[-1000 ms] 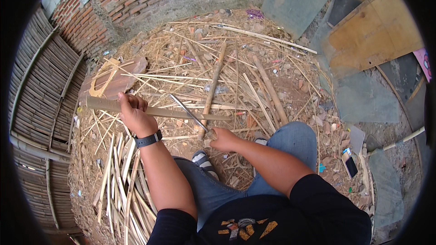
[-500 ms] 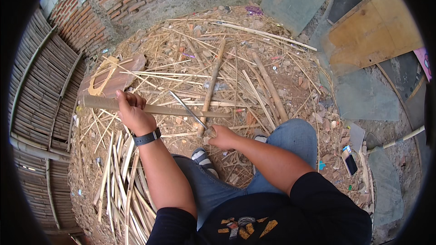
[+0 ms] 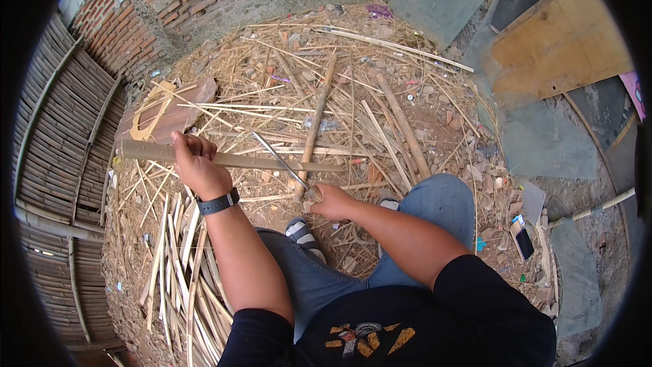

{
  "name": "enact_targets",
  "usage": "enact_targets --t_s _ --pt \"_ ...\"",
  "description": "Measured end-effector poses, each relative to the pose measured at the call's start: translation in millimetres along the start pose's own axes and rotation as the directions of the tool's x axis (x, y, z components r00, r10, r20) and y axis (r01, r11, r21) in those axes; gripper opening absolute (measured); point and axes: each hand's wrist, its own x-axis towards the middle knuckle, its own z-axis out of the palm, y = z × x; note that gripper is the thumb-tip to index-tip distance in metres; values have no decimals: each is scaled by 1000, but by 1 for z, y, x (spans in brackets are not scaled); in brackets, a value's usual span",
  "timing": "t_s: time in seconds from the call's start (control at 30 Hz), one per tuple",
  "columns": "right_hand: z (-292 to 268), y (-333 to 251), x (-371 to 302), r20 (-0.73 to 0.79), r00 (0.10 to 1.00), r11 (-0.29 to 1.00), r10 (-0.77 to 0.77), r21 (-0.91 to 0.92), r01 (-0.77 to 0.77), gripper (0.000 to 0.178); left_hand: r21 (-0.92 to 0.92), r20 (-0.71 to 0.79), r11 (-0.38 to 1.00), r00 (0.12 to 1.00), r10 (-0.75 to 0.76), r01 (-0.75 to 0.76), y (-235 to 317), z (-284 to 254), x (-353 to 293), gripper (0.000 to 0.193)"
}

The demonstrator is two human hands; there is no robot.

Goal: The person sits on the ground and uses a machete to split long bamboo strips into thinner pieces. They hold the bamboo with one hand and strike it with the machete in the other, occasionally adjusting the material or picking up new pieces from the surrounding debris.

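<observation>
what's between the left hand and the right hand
In the head view, the flat strip held by the left hand and the bladed tool in the right hand cross there, above littered ground.

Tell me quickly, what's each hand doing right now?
Left hand: closed, holding a long flat strip.
Right hand: closed, holding a knife by its handle end.
</observation>
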Motion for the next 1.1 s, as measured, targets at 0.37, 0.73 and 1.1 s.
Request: enact_targets --t_s 0.37,0.73,1.1 --pt "-2 -6 -3 29 997 997 72 11 -72 53 9 -8 1000 1000 -4 4 -2 1 -1 36" --pt "0 -5 -2 12 996 995 88 -42 -87 54 20 10 1000 1000 -4 4 -5 -2 1 35" --pt "2 -1 -3 11 998 997 67 41 -67 50 34 12 999 1000 -10 10 -8 -3 2 36"
